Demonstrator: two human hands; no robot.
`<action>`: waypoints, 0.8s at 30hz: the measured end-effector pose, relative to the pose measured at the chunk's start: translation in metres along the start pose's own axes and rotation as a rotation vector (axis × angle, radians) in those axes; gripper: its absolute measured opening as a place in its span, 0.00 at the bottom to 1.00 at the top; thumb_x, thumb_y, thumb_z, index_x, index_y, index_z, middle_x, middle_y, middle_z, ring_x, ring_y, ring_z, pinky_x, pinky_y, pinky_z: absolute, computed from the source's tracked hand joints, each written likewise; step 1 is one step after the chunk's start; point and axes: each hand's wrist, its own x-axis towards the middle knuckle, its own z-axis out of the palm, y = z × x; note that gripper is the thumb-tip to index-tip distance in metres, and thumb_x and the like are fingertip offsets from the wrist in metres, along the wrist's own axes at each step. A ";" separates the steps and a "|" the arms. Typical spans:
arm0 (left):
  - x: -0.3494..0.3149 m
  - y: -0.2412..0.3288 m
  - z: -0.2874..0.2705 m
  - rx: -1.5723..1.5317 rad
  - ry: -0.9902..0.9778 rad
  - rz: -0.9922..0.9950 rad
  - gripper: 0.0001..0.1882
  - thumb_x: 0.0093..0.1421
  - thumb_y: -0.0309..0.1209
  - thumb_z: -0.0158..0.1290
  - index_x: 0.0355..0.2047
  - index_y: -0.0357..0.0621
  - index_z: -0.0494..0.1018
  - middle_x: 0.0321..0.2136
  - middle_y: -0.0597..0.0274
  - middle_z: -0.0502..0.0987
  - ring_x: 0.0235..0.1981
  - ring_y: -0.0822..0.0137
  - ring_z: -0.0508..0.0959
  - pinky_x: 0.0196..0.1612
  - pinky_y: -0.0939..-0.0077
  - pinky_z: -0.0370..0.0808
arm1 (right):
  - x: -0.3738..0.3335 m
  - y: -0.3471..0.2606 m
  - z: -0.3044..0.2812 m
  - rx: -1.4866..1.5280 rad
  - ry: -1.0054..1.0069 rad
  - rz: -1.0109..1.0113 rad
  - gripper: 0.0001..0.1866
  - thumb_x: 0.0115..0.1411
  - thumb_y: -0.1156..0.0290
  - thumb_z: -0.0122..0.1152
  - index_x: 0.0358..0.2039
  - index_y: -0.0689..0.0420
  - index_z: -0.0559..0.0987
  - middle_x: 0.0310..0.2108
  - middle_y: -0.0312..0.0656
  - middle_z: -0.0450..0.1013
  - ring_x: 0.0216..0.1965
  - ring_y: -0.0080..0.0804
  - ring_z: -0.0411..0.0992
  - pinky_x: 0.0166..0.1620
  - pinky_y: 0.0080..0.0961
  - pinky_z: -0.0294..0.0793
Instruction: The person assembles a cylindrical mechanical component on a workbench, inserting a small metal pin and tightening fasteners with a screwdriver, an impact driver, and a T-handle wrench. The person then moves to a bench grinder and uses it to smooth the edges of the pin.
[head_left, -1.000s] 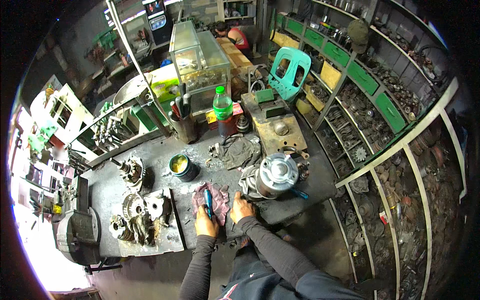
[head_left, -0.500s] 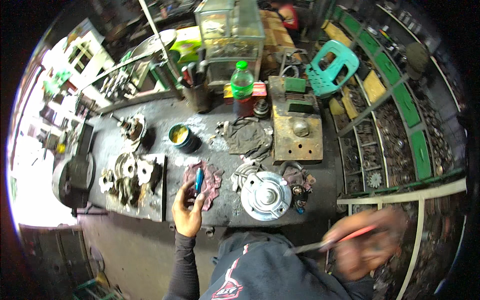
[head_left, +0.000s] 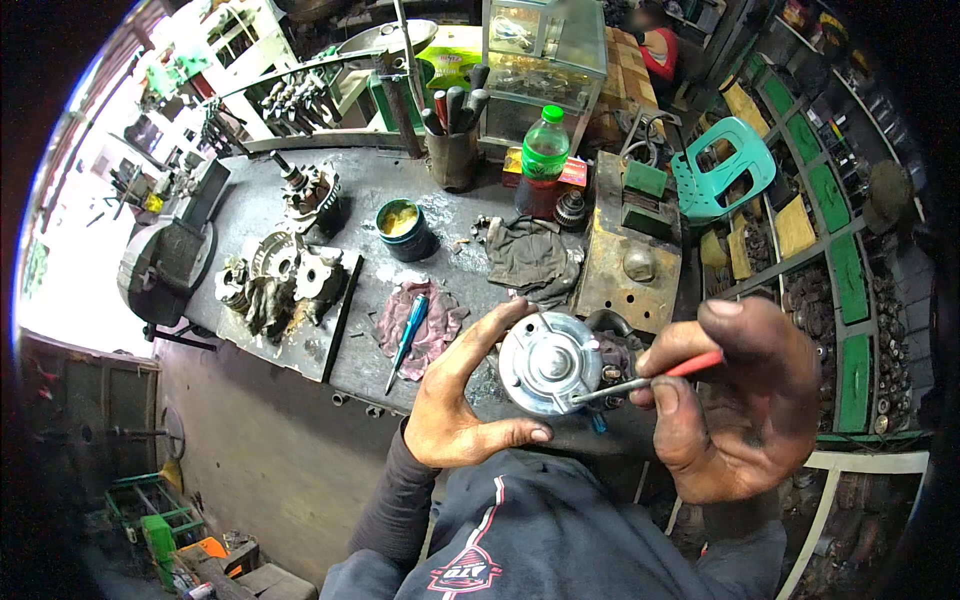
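Observation:
Near the bench's front edge sits a round silver metal cover [head_left: 535, 368] with a raised centre and small holes. My left hand [head_left: 452, 400] curves around its left side, index finger at the upper rim and thumb along the lower edge. Between the thumb and fingers of my right hand [head_left: 740, 410] is a red-handled screwdriver [head_left: 692, 364]. Its tip meets the lower right of the cover, by a hole. A blue screwdriver [head_left: 413, 325] lies on a crumpled pink rag [head_left: 443, 328] left of the cover.
Greasy metal parts [head_left: 275, 285] crowd a board at the left, beside a vise [head_left: 165, 265]. Behind are a tub of yellow grease [head_left: 405, 240], a tool can [head_left: 450, 160], a green-capped bottle [head_left: 545, 160] and a dark rag [head_left: 532, 258]. Parts shelves [head_left: 850, 290] line the right.
My left hand has left the blue screwdriver on the pink rag and moved right to the cover. My right hand has brought the red screwdriver up and left onto the cover. The view has shifted.

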 end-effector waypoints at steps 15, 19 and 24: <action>0.013 -0.007 -0.005 -0.073 -0.089 0.020 0.55 0.37 0.39 0.78 0.66 0.37 0.66 0.63 0.46 0.72 0.66 0.50 0.71 0.69 0.59 0.65 | 0.010 -0.016 0.001 -0.313 -0.357 -0.017 0.20 0.51 0.84 0.70 0.45 0.61 0.79 0.30 0.50 0.81 0.29 0.43 0.83 0.33 0.35 0.83; 0.016 -0.007 -0.004 -0.109 -0.107 0.015 0.56 0.37 0.39 0.78 0.67 0.37 0.65 0.64 0.46 0.72 0.66 0.50 0.71 0.69 0.59 0.64 | 0.009 -0.015 0.002 -0.274 -0.334 0.032 0.18 0.51 0.82 0.70 0.44 0.62 0.81 0.31 0.49 0.81 0.30 0.46 0.83 0.33 0.34 0.83; 0.023 -0.004 0.008 -0.194 -0.056 0.073 0.60 0.38 0.38 0.78 0.70 0.34 0.59 0.62 0.45 0.72 0.65 0.54 0.71 0.68 0.59 0.66 | 0.012 -0.020 0.002 -0.385 -0.556 0.142 0.23 0.48 0.80 0.71 0.48 0.61 0.82 0.40 0.48 0.81 0.39 0.47 0.82 0.40 0.36 0.83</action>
